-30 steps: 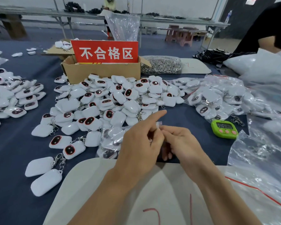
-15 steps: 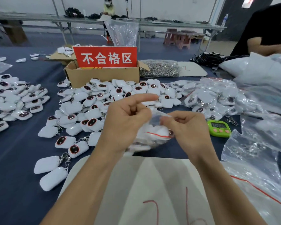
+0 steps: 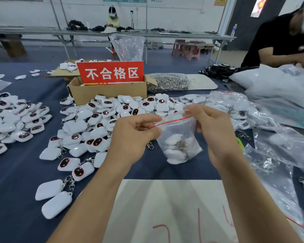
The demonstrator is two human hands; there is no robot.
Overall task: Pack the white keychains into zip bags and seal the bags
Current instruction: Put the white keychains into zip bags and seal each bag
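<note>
A clear zip bag (image 3: 178, 146) with a red line along its top hangs in the air above the blue table, holding several white keychains. My left hand (image 3: 132, 137) pinches the left end of the bag's top strip. My right hand (image 3: 216, 130) pinches the right end, slightly higher. A big heap of loose white keychains (image 3: 95, 123) with dark oval faces lies on the table behind and left of my hands. Two keychains (image 3: 54, 199) lie face down near my left forearm.
A cardboard box (image 3: 105, 92) with a red sign stands behind the heap. Filled bags (image 3: 235, 106) pile at the right, loose clear bags (image 3: 274, 162) further right. A white board (image 3: 170, 207) lies in front of me. Another person (image 3: 281, 42) works at the far right.
Both hands lifted the bag up from the table and moved apart along its top. The bag now hangs upright with the keychains settled at its bottom.
</note>
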